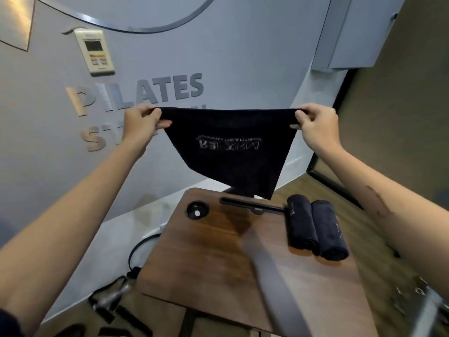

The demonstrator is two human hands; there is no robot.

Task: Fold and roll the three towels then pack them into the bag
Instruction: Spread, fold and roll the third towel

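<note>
two rolled towels (315,229) lie side by side, touching, on the wooden table (218,263) below the right hand (315,127). so the third towel (228,147) looks to be at the folding step. it hangs stretched between the left hand (141,125) and the right, each pinching a top corner. black, upside-down pale lettering. next it probably needs lowering flat onto the table.

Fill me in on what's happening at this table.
A person holds a black towel with printed lettering up in the air, left hand and right hand pinching its top corners. Two dark rolled towels already lie side by side on the brown wooden table. No bag is clearly visible.
</note>
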